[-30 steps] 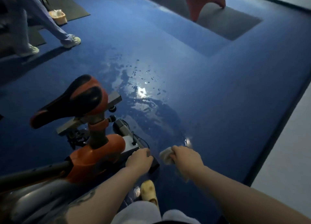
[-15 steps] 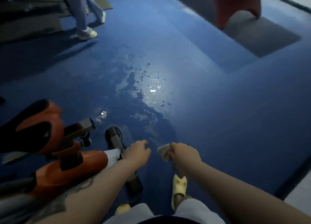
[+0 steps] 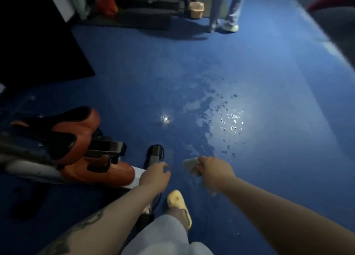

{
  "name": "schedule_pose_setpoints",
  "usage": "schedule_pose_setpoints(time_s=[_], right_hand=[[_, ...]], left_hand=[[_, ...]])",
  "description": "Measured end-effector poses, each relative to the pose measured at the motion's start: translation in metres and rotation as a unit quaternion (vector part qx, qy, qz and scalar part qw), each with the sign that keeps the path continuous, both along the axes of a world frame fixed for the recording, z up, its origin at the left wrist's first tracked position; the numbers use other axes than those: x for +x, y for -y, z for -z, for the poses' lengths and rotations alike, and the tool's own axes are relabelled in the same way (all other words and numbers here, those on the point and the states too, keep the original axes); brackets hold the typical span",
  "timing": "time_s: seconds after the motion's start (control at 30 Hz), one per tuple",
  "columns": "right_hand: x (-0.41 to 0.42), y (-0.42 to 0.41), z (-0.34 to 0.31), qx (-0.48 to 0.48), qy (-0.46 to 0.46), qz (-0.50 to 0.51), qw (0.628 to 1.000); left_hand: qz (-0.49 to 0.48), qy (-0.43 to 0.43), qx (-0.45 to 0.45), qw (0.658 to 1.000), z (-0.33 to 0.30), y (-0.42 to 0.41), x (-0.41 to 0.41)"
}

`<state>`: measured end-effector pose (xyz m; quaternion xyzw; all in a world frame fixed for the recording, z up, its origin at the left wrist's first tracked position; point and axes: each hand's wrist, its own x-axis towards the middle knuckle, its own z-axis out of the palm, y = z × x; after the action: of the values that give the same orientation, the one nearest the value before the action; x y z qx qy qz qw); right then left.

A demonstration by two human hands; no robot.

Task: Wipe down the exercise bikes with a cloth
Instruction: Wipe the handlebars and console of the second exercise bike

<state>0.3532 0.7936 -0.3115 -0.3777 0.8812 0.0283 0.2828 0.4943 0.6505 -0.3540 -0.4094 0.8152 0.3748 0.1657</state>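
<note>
- Plainly, the wiping is not going on at this instant: the right hand [image 3: 214,170] is bunched around a pale cloth [image 3: 190,165] and holds it out over the blue floor [image 3: 269,82], apart from the exercise bike [image 3: 80,158].
- The bike sits at lower left, orange and black, its saddle [image 3: 57,132] uppermost and its black rear base bar [image 3: 154,155] nearest the hands.
- The left hand [image 3: 154,178] hovers just over that bar, fingers loosely curled and gripping nothing; whether it touches the bar I cannot tell.
- How much of the bike is already wiped cannot be judged: the light is dim and no surface shows a clear clean or dirty difference.
- A wet patch [image 3: 217,120] glistens on the floor beyond the cloth.
- Judging by the task, other bikes remain, but none is clearly visible.
- The bike's front is cut off at the left edge, and the dark equipment at the top is too murky to name.
- A second person's legs [image 3: 226,9] stand far off beside a small bin [image 3: 196,9].
</note>
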Motion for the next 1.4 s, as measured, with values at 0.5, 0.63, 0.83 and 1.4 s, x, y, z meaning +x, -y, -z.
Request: schedule_pose_setpoints(time_s=[0.5, 0.63, 0.83, 1.4], right_hand=[[-0.143, 0.185, -0.001, -0.064, 0.005, -0.148, 0.987], [-0.185, 0.242, 0.002, -0.076, 0.015, -0.179, 0.981], [-0.251, 0.340, -0.002, -0.042, -0.014, -0.299, 0.953], [-0.277, 0.580, -0.037, -0.109, 0.052, -0.527, 0.841]], left_hand=[[-0.153, -0.009, -0.016, 0.988, -0.001, 0.136, -0.131], [-0.194, -0.009, -0.013, 0.981, -0.003, 0.173, -0.164], [-0.316, -0.022, -0.023, 0.948, -0.005, 0.232, -0.208], [-0.579, -0.054, -0.036, 0.813, -0.021, 0.361, -0.242]])
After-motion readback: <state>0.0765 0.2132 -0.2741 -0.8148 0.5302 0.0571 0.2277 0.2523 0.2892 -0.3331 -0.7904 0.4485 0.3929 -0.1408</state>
